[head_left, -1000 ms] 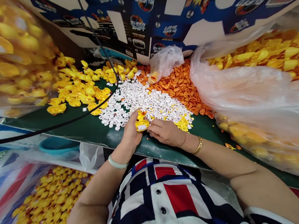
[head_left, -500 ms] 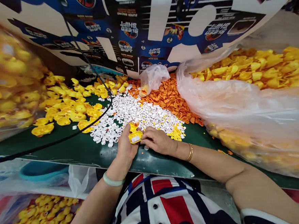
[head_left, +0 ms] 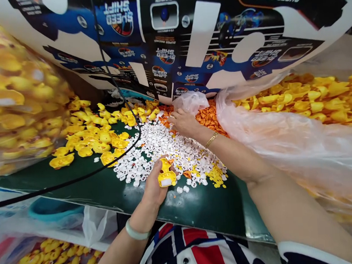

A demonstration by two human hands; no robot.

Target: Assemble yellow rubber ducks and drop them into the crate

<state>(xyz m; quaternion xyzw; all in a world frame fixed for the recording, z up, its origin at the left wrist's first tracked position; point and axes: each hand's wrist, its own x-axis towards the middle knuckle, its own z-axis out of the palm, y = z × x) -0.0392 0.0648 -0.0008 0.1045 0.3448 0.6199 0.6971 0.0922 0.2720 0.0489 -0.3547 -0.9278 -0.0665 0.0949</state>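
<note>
My left hand (head_left: 154,185) is closed around a yellow plastic duck half-shell (head_left: 167,177), its hollow side facing up. A white patch lies inside the shell, and a bit of orange shows at its edge. My right hand (head_left: 184,123) is stretched far forward over the pile of orange beak-shaped pieces (head_left: 209,117), beside a small clear plastic bag (head_left: 192,102). Its fingers are bent downward and look apart; what lies under the fingertips is hidden. Between my hands spreads a pile of small white eye pieces (head_left: 152,139), with small yellow discs (head_left: 217,175) at its right end.
Yellow duck shells (head_left: 95,139) lie left on the green table (head_left: 199,210). A full clear bag (head_left: 20,102) stands at far left, another (head_left: 285,136) at right. A black cable (head_left: 77,179) crosses the left side. Printed cardboard (head_left: 164,48) rises behind.
My right hand has left the duck shell and reached forward to the orange pieces by the small bag. My left hand still holds the shell. The camera view has shifted slightly.
</note>
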